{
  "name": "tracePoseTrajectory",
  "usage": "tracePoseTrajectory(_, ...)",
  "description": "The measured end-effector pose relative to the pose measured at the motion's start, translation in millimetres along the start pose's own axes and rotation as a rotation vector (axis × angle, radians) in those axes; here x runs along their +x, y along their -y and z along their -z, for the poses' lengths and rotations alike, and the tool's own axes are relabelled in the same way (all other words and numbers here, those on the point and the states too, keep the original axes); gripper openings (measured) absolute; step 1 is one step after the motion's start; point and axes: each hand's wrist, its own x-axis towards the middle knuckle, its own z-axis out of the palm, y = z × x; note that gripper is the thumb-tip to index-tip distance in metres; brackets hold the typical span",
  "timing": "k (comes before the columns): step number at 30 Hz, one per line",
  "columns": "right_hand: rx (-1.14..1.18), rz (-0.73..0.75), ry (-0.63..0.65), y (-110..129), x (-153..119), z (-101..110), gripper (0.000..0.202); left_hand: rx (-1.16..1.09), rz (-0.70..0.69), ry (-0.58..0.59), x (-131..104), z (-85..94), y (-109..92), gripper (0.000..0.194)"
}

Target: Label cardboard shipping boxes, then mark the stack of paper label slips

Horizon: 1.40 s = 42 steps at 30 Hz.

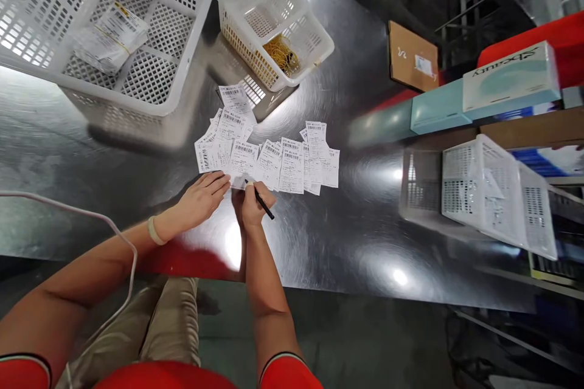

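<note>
Several white printed slips with barcodes (292,167) lie overlapping in a loose row on the steel table. My right hand (256,202) is closed around a black pen (264,200), its tip at the lower edge of one slip (243,158) in the row. My left hand (204,196) lies flat, palm down, fingers stretched out, its fingertips at the lower edge of the slips on the left. A pale band circles the left wrist.
A large white basket (182,82) with a banded bundle of packets (112,36) stands at upper left. Beside it, a smaller basket (314,42) holds yellow rubber bands (280,53). Boxes (511,82) and white baskets (483,188) are at right. A pale cable (114,228) crosses my left arm.
</note>
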Motion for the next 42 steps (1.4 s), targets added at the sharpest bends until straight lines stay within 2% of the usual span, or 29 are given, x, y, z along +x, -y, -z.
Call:
tracePoseTrajectory(6, -0.044, -0.004, 0.021, -3.0, -3.1, 1.5, 0.049, 0.017, -0.024, -0.035, -0.3, -1.6, -0.1, 0.037)
tracePoseTrajectory(13, -0.051, -0.003, 0.008, -7.0, -4.1, 2.0, 0.052, -0.024, 0.013, 0.022, -0.7, -2.2, 0.4, 0.04)
tracePoseTrajectory(17, -0.071, 0.013, -0.023, -10.0, -6.0, 5.3, 0.05, -0.004, 0.022, 0.027, -1.6, -9.5, -1.3, 0.041)
tracePoseTrajectory(21, -0.121, 0.131, -0.128, -4.4, -12.8, 8.5, 0.042, 0.027, 0.031, -0.001, -4.3, -12.1, -2.7, 0.04)
tracePoseTrajectory(24, -0.123, 0.251, -0.013, 2.5, -17.2, 6.8, 0.044, 0.04, 0.001, -0.025, -2.1, -1.5, -0.7, 0.044)
tracePoseTrajectory(26, -0.137, 0.254, 0.095, 3.8, -18.0, 4.5, 0.049, 0.042, 0.072, -0.083, 4.7, 7.1, 2.2, 0.049)
tracePoseTrajectory(28, -0.176, 0.209, 0.143, 1.3, -16.9, 3.1, 0.054, 0.035, 0.199, -0.115, 14.7, 12.8, 5.1, 0.051)
tracePoseTrajectory(30, -0.224, 0.168, 0.134, -4.3, -14.3, 3.9, 0.059, 0.028, 0.277, -0.082, 23.4, 15.1, 7.5, 0.049)
tracePoseTrajectory(32, -0.256, 0.15, 0.107, -11.6, -10.2, 6.9, 0.06, 0.031, 0.295, -0.027, 26.7, 16.2, 10.3, 0.041)
tracePoseTrajectory(35, -0.262, 0.141, 0.06, -22.6, -1.5, 12.8, 0.056, 0.004, 0.253, 0.016, 23.1, 18.8, 19.3, 0.029)
tracePoseTrajectory(39, -0.266, 0.139, -0.011, -29.7, 10.2, 18.4, 0.05, -0.135, 0.095, 0.082, 24.5, 23.8, 41.2, 0.031)
tracePoseTrajectory(42, -0.244, 0.125, -0.096, -24.5, 11.4, 22.6, 0.049, -0.229, -0.011, 0.098, 32.4, 30.4, 55.7, 0.033)
